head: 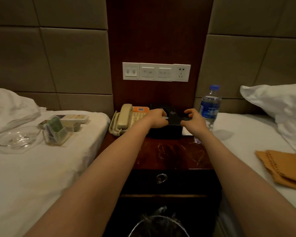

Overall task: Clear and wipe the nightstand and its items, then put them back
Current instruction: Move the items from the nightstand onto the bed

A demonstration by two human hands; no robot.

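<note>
Two grips at frame centre: your left grip [158, 117] curls onto the black box [166, 131]; right grip [193, 120] half-curled, contact unclear. Lift level, clear of the phone [125, 117].

The desk [174, 154] stands between the left bed [41, 177] and the right bed [243, 144]. Along its far side, from left to right, are a phone [126, 117], box [166, 131] and bottle [210, 106], with a panel [155, 71] on the wall behind. A bowl [17, 139], holder [55, 132] and tray [73, 119] lie on the left bed and a cloth [284, 166] on the right. A bin [159, 224] sits near, below the drawer [161, 178].
</note>
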